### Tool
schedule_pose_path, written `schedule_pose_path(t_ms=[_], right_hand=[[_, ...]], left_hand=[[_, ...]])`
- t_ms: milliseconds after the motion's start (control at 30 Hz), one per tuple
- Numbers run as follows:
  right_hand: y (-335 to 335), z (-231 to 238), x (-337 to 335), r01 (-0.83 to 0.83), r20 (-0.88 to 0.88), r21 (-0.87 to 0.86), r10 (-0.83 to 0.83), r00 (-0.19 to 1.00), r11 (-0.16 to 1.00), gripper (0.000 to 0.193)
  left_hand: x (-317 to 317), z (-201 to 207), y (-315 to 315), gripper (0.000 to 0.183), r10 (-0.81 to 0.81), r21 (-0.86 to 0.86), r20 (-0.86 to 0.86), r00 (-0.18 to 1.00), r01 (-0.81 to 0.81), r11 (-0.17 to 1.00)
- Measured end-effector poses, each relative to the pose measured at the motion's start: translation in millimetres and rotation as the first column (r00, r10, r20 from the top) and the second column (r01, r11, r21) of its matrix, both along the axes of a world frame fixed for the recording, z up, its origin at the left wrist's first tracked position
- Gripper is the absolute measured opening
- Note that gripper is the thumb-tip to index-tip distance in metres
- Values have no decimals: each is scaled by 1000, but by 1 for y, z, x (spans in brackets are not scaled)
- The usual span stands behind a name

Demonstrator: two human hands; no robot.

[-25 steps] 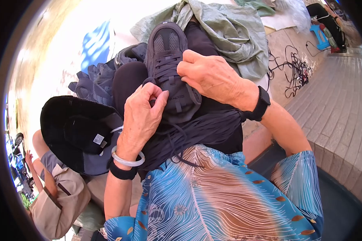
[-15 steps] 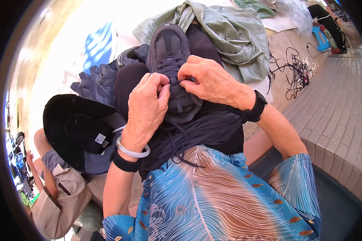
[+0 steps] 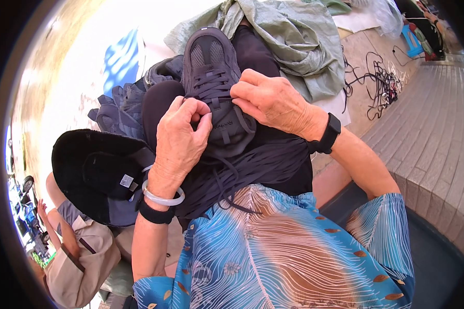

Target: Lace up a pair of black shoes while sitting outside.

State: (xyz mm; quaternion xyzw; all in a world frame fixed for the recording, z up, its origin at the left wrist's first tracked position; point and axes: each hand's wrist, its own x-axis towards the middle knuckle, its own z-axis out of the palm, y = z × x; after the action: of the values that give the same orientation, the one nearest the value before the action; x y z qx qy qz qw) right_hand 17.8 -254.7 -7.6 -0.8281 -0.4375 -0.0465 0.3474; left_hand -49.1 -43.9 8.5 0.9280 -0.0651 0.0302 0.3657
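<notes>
A dark grey sneaker (image 3: 210, 47) lies across my lap with its toe pointing away from me. A dark shoelace (image 3: 211, 85) runs in crossings over its upper, and the tongue (image 3: 227, 126) shows below them. My left hand (image 3: 180, 136) is at the shoe's left side, thumb and fingers pinched together at the lace. On the opposite side my right hand (image 3: 276, 105) pinches the lace by the upper eyelets. Both lace ends are mostly hidden by the fingers. Over my thighs, close to my body, is a bundle of loose dark laces (image 3: 270, 165).
Left of my knee sits a black cap (image 3: 90, 170), with several grey shoes (image 3: 119, 110) beyond it. A green-grey sack (image 3: 307, 49) lies ahead. Tangled cords (image 3: 379, 85) are on the floor, right, near a slatted grey ledge (image 3: 428, 134). Another person in beige (image 3: 85, 260) is at lower left.
My hands have drawn apart: the left moved outward to the left and a little down, the right stayed near the eyelets. The view has shifted slightly.
</notes>
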Motion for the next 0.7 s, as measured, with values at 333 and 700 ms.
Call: schedule_pose_path(t_ms=[333, 700], right_hand=[[-9, -3, 12, -106, -263, 143, 141, 954, 984, 14], [8, 2, 8, -51, -295, 26, 57, 954, 998, 12]], left_hand=[[-1, 9, -6, 7, 107, -177, -233, 967, -150, 973], [3, 9, -2, 10, 126, -12, -197, 972, -131, 991]])
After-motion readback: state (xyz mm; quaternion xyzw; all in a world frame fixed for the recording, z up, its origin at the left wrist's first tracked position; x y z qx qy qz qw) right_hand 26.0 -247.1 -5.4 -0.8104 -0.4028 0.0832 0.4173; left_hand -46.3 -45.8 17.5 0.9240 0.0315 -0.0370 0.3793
